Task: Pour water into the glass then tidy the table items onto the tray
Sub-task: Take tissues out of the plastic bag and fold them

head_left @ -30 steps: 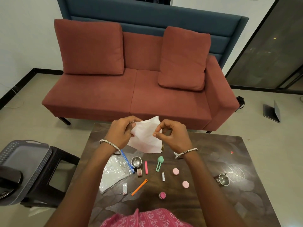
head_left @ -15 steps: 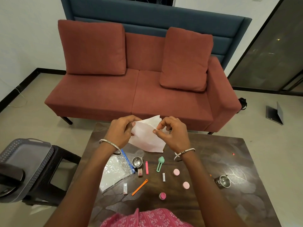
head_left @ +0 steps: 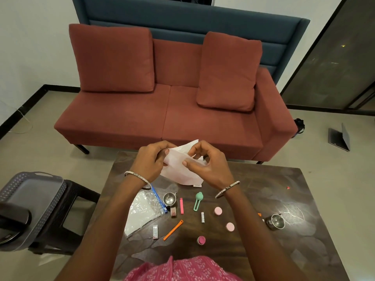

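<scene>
Above the far part of the dark table [head_left: 263,250] my left hand [head_left: 151,161] and my right hand [head_left: 207,164] both pinch a pale pink cloth pouch [head_left: 178,171], one at each side of its upper edge. Small items lie on the table below my wrists: a tiny steel cup [head_left: 169,199], a pink clip [head_left: 181,205], a green clip [head_left: 198,200], an orange clip [head_left: 173,230], three pink round caps [head_left: 218,211], and a clear zip bag [head_left: 143,211]. A second steel cup [head_left: 275,221] sits to the right. A grey tray [head_left: 30,203] rests on a stool at the left.
A red sofa [head_left: 168,110] with two cushions stands just beyond the table's far edge. The dark stool [head_left: 75,207] holding the tray is close to the table's left side. A laptop [head_left: 341,139] lies on the floor at the right.
My right hand's fingers have shifted further over the pouch's top edge, crumpling it a little. The view has tilted slightly; the table items have not moved.
</scene>
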`<state>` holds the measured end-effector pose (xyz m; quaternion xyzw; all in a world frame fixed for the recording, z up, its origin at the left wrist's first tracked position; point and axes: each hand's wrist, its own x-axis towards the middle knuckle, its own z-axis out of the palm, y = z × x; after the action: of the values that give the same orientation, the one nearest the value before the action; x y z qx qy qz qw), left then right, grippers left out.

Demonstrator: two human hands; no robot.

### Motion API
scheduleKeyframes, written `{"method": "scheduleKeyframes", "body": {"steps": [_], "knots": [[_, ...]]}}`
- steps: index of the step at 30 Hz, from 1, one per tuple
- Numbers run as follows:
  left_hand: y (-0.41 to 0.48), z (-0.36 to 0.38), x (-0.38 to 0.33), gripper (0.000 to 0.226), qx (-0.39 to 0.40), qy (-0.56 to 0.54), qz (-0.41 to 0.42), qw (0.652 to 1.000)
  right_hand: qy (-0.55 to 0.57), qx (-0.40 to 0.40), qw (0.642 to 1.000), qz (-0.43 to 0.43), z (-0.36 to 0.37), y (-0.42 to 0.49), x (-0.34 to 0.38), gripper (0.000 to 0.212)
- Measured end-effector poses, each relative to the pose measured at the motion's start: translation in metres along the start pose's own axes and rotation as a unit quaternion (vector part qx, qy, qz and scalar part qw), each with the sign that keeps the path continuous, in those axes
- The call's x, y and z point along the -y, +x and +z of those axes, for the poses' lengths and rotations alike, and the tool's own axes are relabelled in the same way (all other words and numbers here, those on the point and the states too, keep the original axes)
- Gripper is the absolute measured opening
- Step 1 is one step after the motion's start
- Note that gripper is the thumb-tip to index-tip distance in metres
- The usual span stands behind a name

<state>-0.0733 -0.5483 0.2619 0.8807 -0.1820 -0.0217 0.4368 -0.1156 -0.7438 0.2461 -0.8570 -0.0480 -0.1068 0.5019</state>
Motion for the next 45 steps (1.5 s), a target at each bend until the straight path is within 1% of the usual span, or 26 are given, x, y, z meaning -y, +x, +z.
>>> {"method": "scheduleKeyframes", "body": {"steps": [3, 6, 11, 15, 18, 22, 24, 28, 29, 31, 34, 38, 42, 44, 45], "knots": [[-0.001, 0.0, 0.0, 0.031, 0.0, 0.0, 0.003, 1.0, 0.029, 0.017, 0.999, 0.023, -0.004, -0.001, 0.003, 0.026], [-0.001, 0.0, 0.0, 0.031, -0.002, 0.002, 0.008, 1.0, 0.021, 0.047, 0.998, 0.032, -0.006, 0.001, 0.003, 0.023], [-0.001, 0.0, 0.002, 0.031, -0.001, -0.02, 0.015, 1.0, -0.01, 0.064, 0.998, 0.018, -0.001, 0.003, 0.005, 0.024], [-0.001, -0.001, 0.005, 0.033, -0.009, -0.026, 0.025, 0.999, -0.037, 0.06, 0.997, 0.027, 0.001, 0.002, 0.002, 0.024], [-0.002, -0.002, 0.007, 0.033, -0.008, -0.025, 0.027, 0.999, -0.021, 0.052, 0.998, 0.041, -0.001, 0.002, -0.001, 0.019], [-0.003, -0.002, 0.009, 0.034, -0.01, -0.004, 0.036, 0.999, -0.025, 0.033, 0.999, 0.025, -0.006, 0.005, -0.004, 0.016], [-0.003, -0.002, 0.009, 0.034, -0.008, 0.003, 0.038, 0.999, -0.002, 0.028, 0.999, 0.035, -0.007, 0.006, -0.005, 0.017], [-0.002, -0.003, 0.01, 0.035, 0.001, 0.02, 0.048, 0.999, 0.126, 0.05, 0.988, 0.072, -0.014, 0.008, -0.008, 0.018], [-0.002, -0.004, 0.01, 0.036, 0.004, 0.02, 0.052, 0.998, 0.143, 0.056, 0.985, 0.082, -0.016, 0.009, -0.008, 0.017], [-0.002, -0.004, 0.01, 0.036, 0.012, 0.014, 0.06, 0.998, 0.152, 0.059, 0.982, 0.094, -0.018, 0.011, -0.011, 0.013], [-0.003, -0.004, 0.01, 0.037, 0.027, -0.009, 0.052, 0.998, 0.141, 0.046, 0.985, 0.089, -0.018, 0.012, -0.016, 0.007], [-0.005, -0.006, 0.013, 0.037, 0.037, -0.026, 0.048, 0.998, 0.111, 0.039, 0.99, 0.072, -0.016, 0.011, -0.02, 0.019], [-0.007, -0.009, 0.014, 0.037, 0.039, -0.043, 0.043, 0.997, 0.096, 0.068, 0.99, 0.081, -0.013, 0.008, -0.017, 0.034], [-0.007, -0.01, 0.014, 0.039, 0.032, -0.048, 0.046, 0.997, 0.111, 0.086, 0.987, 0.084, -0.014, 0.009, -0.013, 0.034], [-0.007, -0.011, 0.013, 0.039, 0.027, -0.057, 0.047, 0.997, 0.118, 0.098, 0.984, 0.085, -0.014, 0.01, -0.011, 0.03]]}}
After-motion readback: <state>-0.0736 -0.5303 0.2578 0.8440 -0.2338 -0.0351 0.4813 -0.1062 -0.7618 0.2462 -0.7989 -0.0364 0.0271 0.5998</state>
